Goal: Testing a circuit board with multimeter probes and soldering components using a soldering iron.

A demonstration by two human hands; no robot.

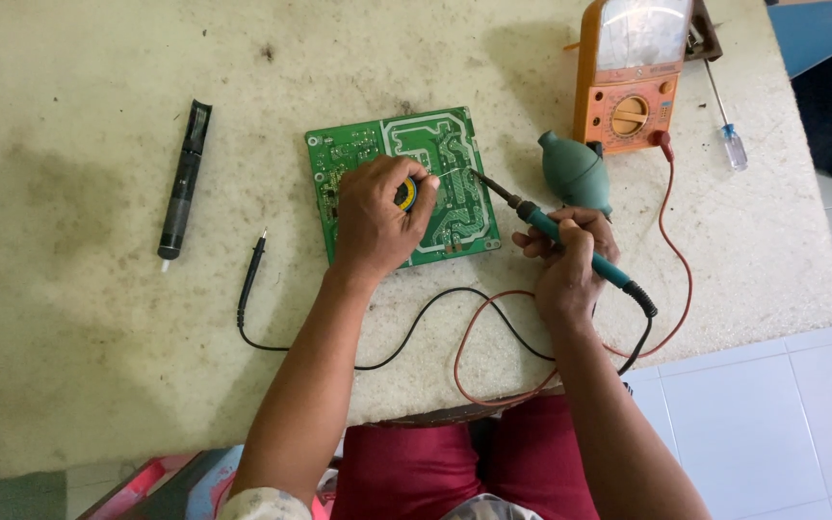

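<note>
Head view, centre of frame: green circuit board point(402, 183) flat on the worn pad point(98, 337). Left hand point(373, 221) resting on board, fingers closed around small solder spool point(406, 194). Right hand point(565, 260) clamped on teal soldering iron point(556, 234), tip touching board at right edge. Better to keep tip steady, feed solder close, avoid red lead point(671, 241).

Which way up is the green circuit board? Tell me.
Solder side up: the circuit board lies flat on the mat, showing pale copper traces and no components.
</note>
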